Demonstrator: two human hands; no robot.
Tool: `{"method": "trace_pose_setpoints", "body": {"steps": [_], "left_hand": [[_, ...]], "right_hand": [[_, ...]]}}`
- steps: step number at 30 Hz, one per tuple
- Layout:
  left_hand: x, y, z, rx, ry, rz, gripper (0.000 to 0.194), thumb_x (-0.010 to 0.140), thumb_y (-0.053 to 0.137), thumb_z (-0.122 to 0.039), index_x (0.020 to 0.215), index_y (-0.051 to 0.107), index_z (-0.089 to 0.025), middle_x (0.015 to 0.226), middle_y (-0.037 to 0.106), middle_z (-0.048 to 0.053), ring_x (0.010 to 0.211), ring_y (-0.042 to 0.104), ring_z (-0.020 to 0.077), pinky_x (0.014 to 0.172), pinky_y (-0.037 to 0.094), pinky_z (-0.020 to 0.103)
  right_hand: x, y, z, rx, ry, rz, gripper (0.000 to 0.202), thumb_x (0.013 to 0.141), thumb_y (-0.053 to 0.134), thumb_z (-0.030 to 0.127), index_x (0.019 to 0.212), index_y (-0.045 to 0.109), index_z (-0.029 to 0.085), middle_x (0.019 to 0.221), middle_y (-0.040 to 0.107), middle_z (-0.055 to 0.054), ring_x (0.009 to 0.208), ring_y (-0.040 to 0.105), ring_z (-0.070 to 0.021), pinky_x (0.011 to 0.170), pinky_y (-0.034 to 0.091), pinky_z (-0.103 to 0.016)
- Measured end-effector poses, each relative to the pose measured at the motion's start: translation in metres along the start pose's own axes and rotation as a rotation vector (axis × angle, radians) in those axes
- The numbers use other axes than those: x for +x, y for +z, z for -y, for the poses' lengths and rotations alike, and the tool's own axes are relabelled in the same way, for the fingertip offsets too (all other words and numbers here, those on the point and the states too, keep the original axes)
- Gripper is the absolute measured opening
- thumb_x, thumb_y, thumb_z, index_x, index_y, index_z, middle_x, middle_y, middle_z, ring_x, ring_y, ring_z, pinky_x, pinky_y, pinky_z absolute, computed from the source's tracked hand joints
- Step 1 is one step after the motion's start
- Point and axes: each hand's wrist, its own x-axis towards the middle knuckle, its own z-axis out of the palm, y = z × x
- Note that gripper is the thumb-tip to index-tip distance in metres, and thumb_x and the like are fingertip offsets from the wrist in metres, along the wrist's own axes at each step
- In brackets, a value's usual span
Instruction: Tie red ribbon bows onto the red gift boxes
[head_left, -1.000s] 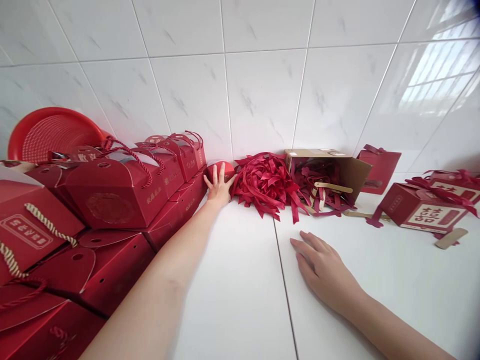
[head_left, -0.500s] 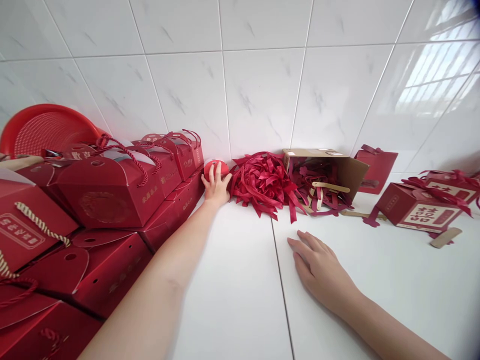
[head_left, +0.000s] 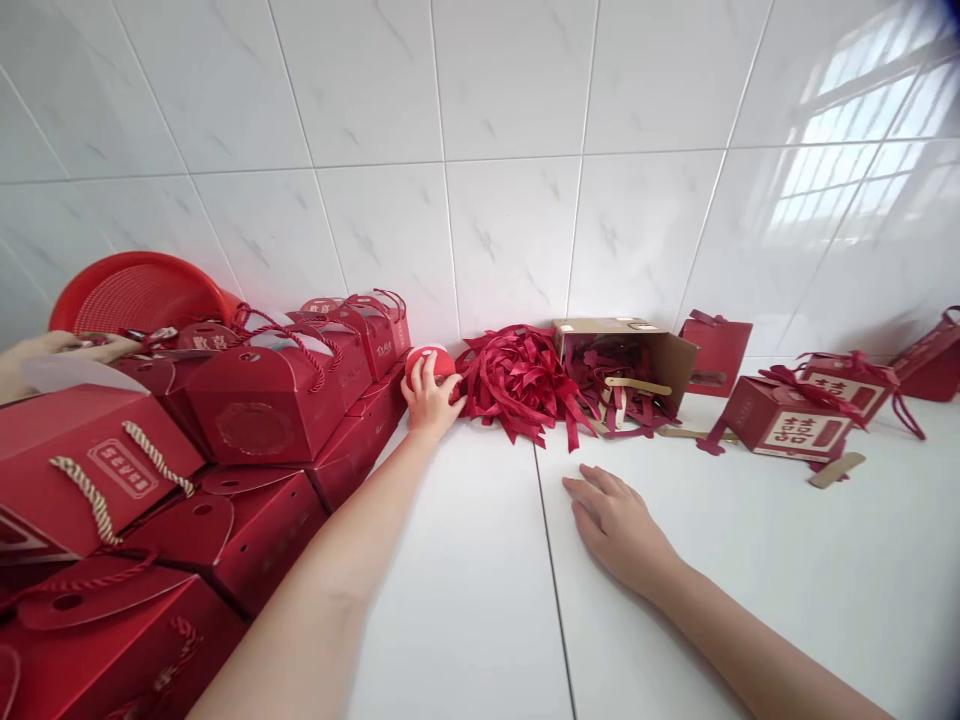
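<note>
My left hand [head_left: 431,402] reaches to the back of the table, its fingers curled over a round red roll-like thing [head_left: 421,356] with a small white spot on it. What kind of thing it is, I cannot make out for certain. Just right of that hand lies a heap of cut dark-red ribbons [head_left: 517,380]. My right hand [head_left: 619,520] rests flat on the white table [head_left: 465,570], fingers stretched out and nothing in them. Beyond it, a cardboard box [head_left: 679,365] on its side holds red straps and tan strips [head_left: 637,386].
Stacked red gift boxes [head_left: 259,425] with rope handles fill the left side, a red plastic basket [head_left: 142,285] behind them. Another person's hand [head_left: 34,365] is at the boxes there. Several red boxes [head_left: 787,415] stand at right. A tiled wall [head_left: 517,230] runs behind.
The view has tilted up and turned slightly left, bringing more of the other person's hands into sight. My left hand stays at the round red thing; my right hand stays flat on the table.
</note>
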Motion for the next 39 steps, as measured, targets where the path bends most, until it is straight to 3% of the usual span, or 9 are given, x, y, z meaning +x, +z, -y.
{"method": "trace_pose_setpoints", "body": {"steps": [2,7,13,18,24,30,34,37,39], "left_hand": [[-0.004,-0.005,-0.001,-0.012,-0.031,-0.029,0.038,0.076,0.06,-0.037,0.114,0.06,-0.033,0.149,0.021,0.006,0.135,0.018,0.0316,0.105,0.02,0.051],[-0.018,-0.016,-0.005,-0.04,-0.117,-0.105,0.078,0.071,0.064,-0.038,0.14,0.03,-0.027,0.15,0.008,0.013,0.135,0.014,0.0357,0.104,0.022,0.05],[-0.039,-0.032,-0.008,-0.105,-0.174,-0.152,0.083,0.07,0.064,-0.038,0.141,0.026,-0.018,0.147,0.008,0.019,0.133,0.016,0.0371,0.105,0.021,0.05],[-0.069,-0.061,-0.019,-0.148,-0.193,-0.138,0.079,0.072,0.063,-0.037,0.14,0.026,-0.025,0.147,0.005,0.015,0.133,0.015,0.0385,0.106,0.021,0.051],[-0.127,-0.111,-0.047,-0.323,0.093,-0.124,0.081,0.073,0.063,-0.028,0.141,0.02,-0.031,0.146,0.004,0.012,0.135,0.014,0.0388,0.106,0.022,0.055],[-0.164,-0.153,-0.068,-0.59,0.291,0.107,0.089,0.073,0.061,-0.016,0.143,0.008,-0.032,0.147,-0.003,0.012,0.137,0.01,0.0382,0.101,0.035,0.053],[-0.165,-0.159,-0.067,-0.722,0.453,0.239,0.085,0.068,0.059,-0.012,0.141,0.017,-0.03,0.146,-0.008,0.011,0.135,0.018,0.0364,0.096,0.044,0.044],[-0.154,-0.154,-0.056,-0.747,0.407,0.234,0.078,0.064,0.06,-0.014,0.134,0.028,-0.027,0.145,-0.003,0.012,0.135,0.015,0.038,0.099,0.039,0.05],[-0.144,-0.15,-0.043,-0.739,0.338,0.202,0.07,0.064,0.059,-0.016,0.129,0.034,-0.026,0.144,0.007,0.012,0.135,0.013,0.0381,0.103,0.032,0.055]], "right_hand": [[-0.001,-0.002,0.0,0.011,-0.005,0.004,0.041,0.088,0.035,0.026,0.124,0.055,0.021,0.136,0.046,-0.011,0.129,0.037,-0.0258,0.104,0.032,-0.045],[-0.003,-0.006,0.0,0.044,-0.025,0.025,0.042,0.089,0.034,0.025,0.124,0.056,0.018,0.137,0.045,-0.012,0.131,0.035,-0.0259,0.106,0.03,-0.042],[-0.005,-0.013,0.005,0.029,-0.052,0.004,0.042,0.089,0.034,0.024,0.125,0.055,0.018,0.137,0.045,-0.012,0.13,0.035,-0.0253,0.106,0.03,-0.04],[-0.009,-0.014,0.006,-0.001,-0.055,-0.033,0.04,0.09,0.033,0.023,0.123,0.056,0.019,0.135,0.047,-0.011,0.129,0.037,-0.0247,0.104,0.031,-0.038],[0.01,-0.008,0.002,-0.025,0.026,-0.091,0.035,0.086,0.04,0.021,0.117,0.056,0.017,0.122,0.056,-0.011,0.113,0.048,-0.0226,0.092,0.037,-0.033],[0.062,0.0,-0.003,-0.043,0.158,-0.204,0.042,0.084,0.038,0.014,0.124,0.053,0.019,0.122,0.053,-0.015,0.114,0.043,-0.0293,0.089,0.033,-0.041],[0.071,0.003,-0.008,0.008,0.157,-0.208,0.032,0.083,0.042,0.017,0.102,0.067,0.018,0.111,0.059,-0.015,0.108,0.047,-0.0307,0.088,0.033,-0.044],[0.064,-0.002,-0.009,0.062,0.125,-0.246,0.038,0.084,0.038,0.016,0.114,0.061,0.015,0.121,0.053,-0.018,0.113,0.044,-0.0318,0.093,0.031,-0.048],[0.059,-0.005,-0.005,0.114,0.019,-0.237,0.044,0.085,0.035,0.014,0.125,0.053,0.016,0.127,0.048,-0.016,0.117,0.042,-0.0283,0.096,0.033,-0.045]]}}
